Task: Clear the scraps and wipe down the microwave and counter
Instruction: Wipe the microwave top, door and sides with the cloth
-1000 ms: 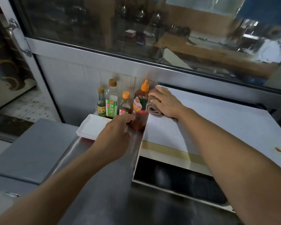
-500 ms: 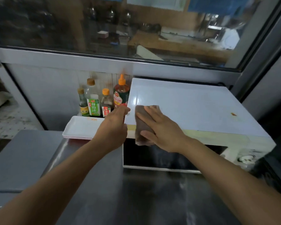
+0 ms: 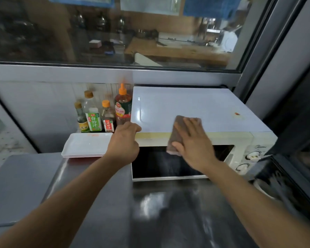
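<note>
Brown cloth lies under right hand's fingers

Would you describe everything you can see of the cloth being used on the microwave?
The cloth is a brownish-grey rag, soft-looking and folded into a rough oblong. It is draped over the front top edge of the white microwave, its upper part lying on the top panel and its lower end hanging down to the top of the dark door window. The right hand presses it flat with straight, spread fingers, covering most of its right side. The left hand rests at the microwave's front left corner, apart from the cloth.
</note>
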{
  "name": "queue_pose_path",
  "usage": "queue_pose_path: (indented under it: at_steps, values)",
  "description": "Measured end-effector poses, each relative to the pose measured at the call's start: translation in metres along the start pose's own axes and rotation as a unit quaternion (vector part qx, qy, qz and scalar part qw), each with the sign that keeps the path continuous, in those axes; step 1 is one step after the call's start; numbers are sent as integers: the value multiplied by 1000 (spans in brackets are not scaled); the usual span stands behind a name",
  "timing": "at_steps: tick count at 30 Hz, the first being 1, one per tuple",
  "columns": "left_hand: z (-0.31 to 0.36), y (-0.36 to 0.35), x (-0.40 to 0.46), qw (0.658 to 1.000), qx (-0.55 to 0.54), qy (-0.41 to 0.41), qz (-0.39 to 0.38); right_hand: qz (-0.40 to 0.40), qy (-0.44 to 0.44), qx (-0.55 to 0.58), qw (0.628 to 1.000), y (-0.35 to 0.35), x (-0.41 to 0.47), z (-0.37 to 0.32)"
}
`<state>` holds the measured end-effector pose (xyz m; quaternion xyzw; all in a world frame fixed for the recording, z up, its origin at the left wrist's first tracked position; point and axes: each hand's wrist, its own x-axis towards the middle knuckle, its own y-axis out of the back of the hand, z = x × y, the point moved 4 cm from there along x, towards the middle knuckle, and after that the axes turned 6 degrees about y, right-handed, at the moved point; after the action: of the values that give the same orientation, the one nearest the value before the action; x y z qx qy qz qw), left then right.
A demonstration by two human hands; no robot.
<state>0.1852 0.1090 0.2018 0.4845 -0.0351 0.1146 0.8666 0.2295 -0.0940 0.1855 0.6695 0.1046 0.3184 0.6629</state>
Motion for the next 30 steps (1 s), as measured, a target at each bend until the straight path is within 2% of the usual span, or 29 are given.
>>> queue_pose_path:
  at_steps: [3,6,10,15,22,27,30]
  values:
    - [8,-1,0,998,57,8,-2,9,22,-4,1000,-5,18,-37]
    - [21,-4,-3,995,99,13,24,15,57,6,998,-6,17,-28]
    - [58,-25,-8,991,113,-35,62,19,49,18,998,-6,-11,37]
    - [117,-68,-3,990,106,-84,29,9,-5,48,999,1,-53,129]
    - [191,-120,4,988,95,-120,9,39,-29,129,990,11,-95,230]
    - [219,-144,5,990,94,-95,35,27,-68,264,962,6,-119,276]
    - [219,-147,1,990,97,-80,63,74,-84,307,945,4,-128,281]
